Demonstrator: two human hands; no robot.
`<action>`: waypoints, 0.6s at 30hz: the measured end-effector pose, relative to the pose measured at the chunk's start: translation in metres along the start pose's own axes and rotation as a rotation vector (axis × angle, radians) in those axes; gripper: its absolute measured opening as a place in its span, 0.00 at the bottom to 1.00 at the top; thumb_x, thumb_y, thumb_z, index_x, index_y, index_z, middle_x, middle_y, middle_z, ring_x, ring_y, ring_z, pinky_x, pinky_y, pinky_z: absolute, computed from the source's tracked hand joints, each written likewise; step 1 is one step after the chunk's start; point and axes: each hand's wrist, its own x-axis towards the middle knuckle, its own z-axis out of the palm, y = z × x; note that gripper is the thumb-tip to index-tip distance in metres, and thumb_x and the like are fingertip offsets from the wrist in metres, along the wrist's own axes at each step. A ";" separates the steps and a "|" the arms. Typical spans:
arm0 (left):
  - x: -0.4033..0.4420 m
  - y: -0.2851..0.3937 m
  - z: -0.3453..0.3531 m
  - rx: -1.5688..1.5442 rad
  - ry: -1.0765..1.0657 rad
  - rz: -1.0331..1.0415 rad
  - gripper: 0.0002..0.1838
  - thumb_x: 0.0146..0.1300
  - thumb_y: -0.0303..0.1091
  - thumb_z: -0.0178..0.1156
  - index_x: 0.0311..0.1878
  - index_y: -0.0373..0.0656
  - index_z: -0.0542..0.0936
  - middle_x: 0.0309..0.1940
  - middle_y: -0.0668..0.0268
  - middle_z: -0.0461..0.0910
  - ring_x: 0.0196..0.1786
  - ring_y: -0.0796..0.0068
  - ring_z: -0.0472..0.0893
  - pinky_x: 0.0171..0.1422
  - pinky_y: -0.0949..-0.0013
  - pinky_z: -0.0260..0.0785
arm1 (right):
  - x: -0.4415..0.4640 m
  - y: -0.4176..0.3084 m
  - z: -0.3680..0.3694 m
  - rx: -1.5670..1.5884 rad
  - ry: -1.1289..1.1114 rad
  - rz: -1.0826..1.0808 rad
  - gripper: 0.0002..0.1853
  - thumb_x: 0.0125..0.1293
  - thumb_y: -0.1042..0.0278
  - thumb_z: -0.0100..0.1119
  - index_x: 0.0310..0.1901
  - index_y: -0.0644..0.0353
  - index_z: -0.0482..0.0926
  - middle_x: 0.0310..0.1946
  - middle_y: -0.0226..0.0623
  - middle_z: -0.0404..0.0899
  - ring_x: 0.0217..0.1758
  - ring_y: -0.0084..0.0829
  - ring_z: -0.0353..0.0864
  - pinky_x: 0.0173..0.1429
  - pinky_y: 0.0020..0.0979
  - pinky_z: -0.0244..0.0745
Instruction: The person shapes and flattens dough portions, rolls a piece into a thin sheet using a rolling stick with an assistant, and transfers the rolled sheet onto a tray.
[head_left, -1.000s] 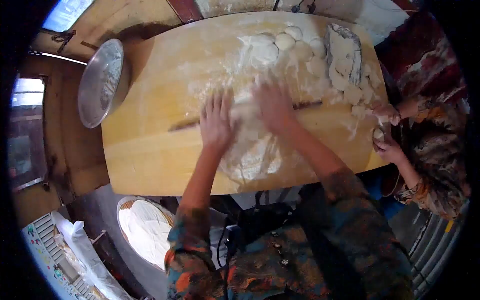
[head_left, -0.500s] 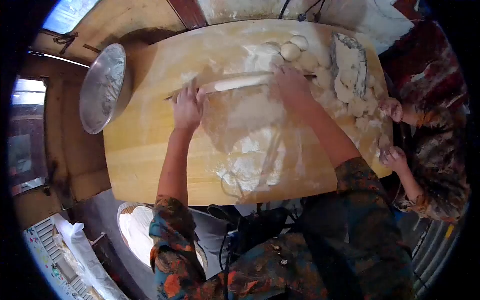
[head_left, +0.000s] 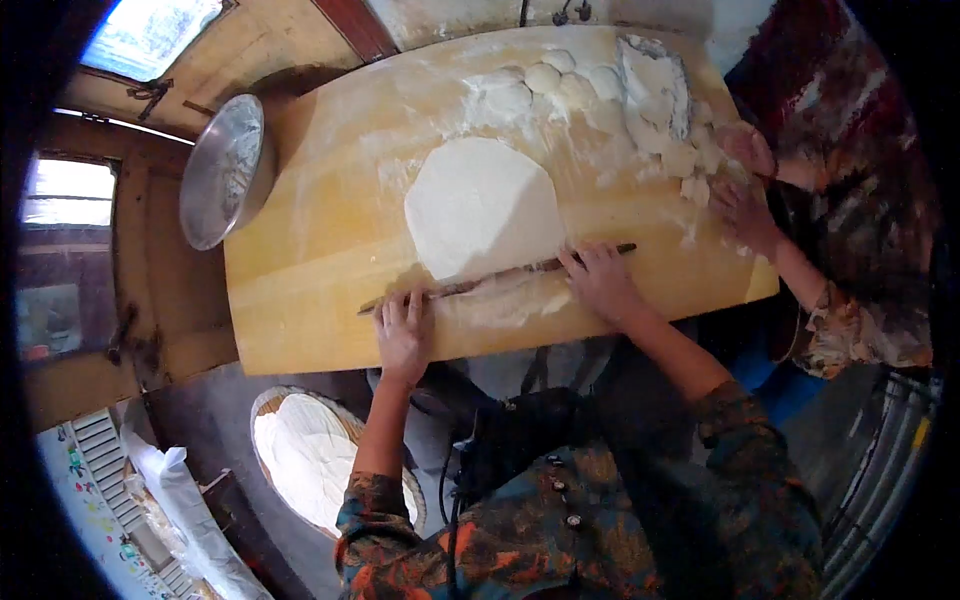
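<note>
A thin, dark wooden rolling pin [head_left: 480, 281] lies slantwise along the near edge of a wide, pale dough sheet [head_left: 484, 205]. My left hand [head_left: 402, 340] holds the pin toward its left end, fingers laid over it. Toward the other end, my right hand [head_left: 603, 284] has its fingers over the pin, and the dark tip sticks out beyond. The sheet is spread flat and roughly round, with a shadow across its lower right. Loose flour lies on the wooden board [head_left: 310, 250] around it.
Several dough balls [head_left: 543, 78] sit at the back beside a floury dough piece with a dark edge [head_left: 655, 85]. A co-worker's hand [head_left: 745, 215] is near small dough pieces at right. A metal bowl [head_left: 222, 170] stands left; stacked dough sheets [head_left: 310, 450] lie below in a round tray.
The dough that was wrapped round the pin now lies open and flat on the board. Both my hands and the pin have come nearer to me. The co-worker's hands have shifted.
</note>
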 end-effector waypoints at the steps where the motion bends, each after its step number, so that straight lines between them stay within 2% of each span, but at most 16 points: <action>1: -0.010 0.004 0.001 0.017 -0.005 0.019 0.28 0.60 0.37 0.58 0.65 0.45 0.68 0.55 0.54 0.70 0.63 0.53 0.67 0.70 0.48 0.53 | -0.008 -0.005 -0.001 0.001 0.038 -0.034 0.22 0.59 0.68 0.52 0.57 0.60 0.74 0.42 0.43 0.74 0.49 0.43 0.74 0.56 0.45 0.70; 3: -0.022 0.004 -0.003 -0.021 -0.072 0.064 0.27 0.62 0.37 0.57 0.65 0.42 0.67 0.57 0.53 0.69 0.66 0.52 0.65 0.71 0.48 0.52 | -0.020 -0.008 -0.003 0.162 0.009 -0.087 0.22 0.60 0.67 0.54 0.57 0.57 0.75 0.42 0.42 0.75 0.46 0.42 0.75 0.51 0.41 0.72; 6: -0.019 0.004 -0.010 -0.047 0.076 -0.049 0.27 0.62 0.38 0.58 0.63 0.39 0.68 0.56 0.50 0.69 0.63 0.50 0.66 0.68 0.49 0.56 | -0.022 -0.017 -0.017 0.244 -0.011 -0.120 0.21 0.60 0.69 0.54 0.58 0.55 0.76 0.39 0.40 0.75 0.43 0.40 0.76 0.46 0.37 0.74; 7: -0.012 0.004 -0.010 -0.115 0.180 -0.195 0.25 0.62 0.39 0.59 0.60 0.39 0.70 0.54 0.49 0.70 0.61 0.49 0.68 0.65 0.49 0.59 | -0.019 -0.021 -0.021 0.243 -0.016 -0.123 0.21 0.60 0.70 0.54 0.58 0.55 0.76 0.38 0.39 0.75 0.42 0.40 0.76 0.45 0.36 0.74; 9: 0.010 0.005 -0.009 -0.254 0.385 -0.483 0.22 0.61 0.41 0.61 0.54 0.37 0.73 0.51 0.48 0.73 0.55 0.47 0.71 0.60 0.50 0.63 | -0.008 -0.045 -0.016 0.247 -0.046 0.051 0.23 0.60 0.71 0.53 0.59 0.56 0.75 0.37 0.39 0.74 0.41 0.40 0.76 0.44 0.36 0.75; 10: 0.021 0.007 -0.002 -0.232 0.301 -0.478 0.20 0.60 0.41 0.62 0.50 0.37 0.74 0.48 0.48 0.74 0.53 0.47 0.72 0.58 0.49 0.65 | -0.001 -0.059 -0.012 0.248 -0.061 0.138 0.23 0.60 0.71 0.53 0.59 0.57 0.74 0.36 0.40 0.73 0.40 0.41 0.76 0.43 0.36 0.75; 12: 0.041 0.015 0.016 -0.188 0.131 -0.470 0.17 0.58 0.41 0.64 0.42 0.36 0.77 0.42 0.49 0.77 0.47 0.46 0.75 0.52 0.49 0.67 | 0.018 -0.089 0.007 0.542 -0.158 0.372 0.23 0.61 0.68 0.53 0.60 0.60 0.71 0.43 0.46 0.75 0.47 0.45 0.77 0.51 0.42 0.74; 14: 0.054 0.036 0.023 -0.214 0.158 -0.483 0.16 0.57 0.41 0.64 0.36 0.36 0.77 0.36 0.50 0.77 0.43 0.46 0.75 0.49 0.48 0.68 | 0.024 -0.104 0.014 0.561 -0.150 0.396 0.23 0.62 0.67 0.52 0.60 0.61 0.70 0.48 0.50 0.75 0.52 0.47 0.76 0.55 0.45 0.73; 16: 0.059 0.043 0.028 -0.266 0.133 -0.479 0.15 0.57 0.39 0.65 0.34 0.35 0.77 0.32 0.50 0.78 0.40 0.49 0.77 0.46 0.50 0.70 | 0.020 -0.109 0.018 0.302 -0.049 0.205 0.23 0.63 0.68 0.50 0.60 0.62 0.70 0.51 0.51 0.74 0.54 0.48 0.76 0.56 0.46 0.73; 18: 0.062 0.039 0.032 -0.344 0.062 -0.459 0.14 0.58 0.38 0.65 0.35 0.35 0.77 0.31 0.51 0.79 0.38 0.53 0.79 0.44 0.54 0.72 | 0.018 -0.108 0.023 0.281 0.084 0.192 0.23 0.61 0.72 0.49 0.60 0.60 0.71 0.45 0.46 0.73 0.47 0.46 0.76 0.49 0.43 0.74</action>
